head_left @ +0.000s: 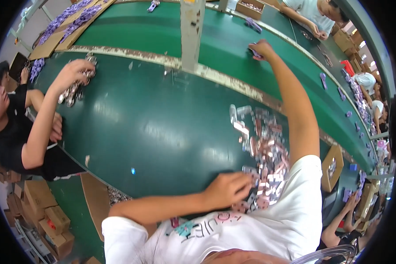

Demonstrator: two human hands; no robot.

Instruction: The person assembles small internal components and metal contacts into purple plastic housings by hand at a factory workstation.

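Observation:
At the near edge of the dark green table, my left hand (229, 189) has its fingers curled in at the border of a pile of small shiny metal pieces (268, 154). Whatever lies between those fingertips is hidden and slightly blurred. My right arm reaches far over the raised divider. Above the bright green conveyor belt, my right hand (262, 49) grips a small purple piece (254, 53) close to the belt surface. The exact kind of that piece is too small to make out.
Purple pieces (323, 81) lie spaced along the belt (154, 33). A metal post (190, 39) rises from the chipped divider (233, 86). On the left a co-worker's hand (75, 72) holds metal parts; another person (314, 20) works across. A small box (332, 168) stands at right.

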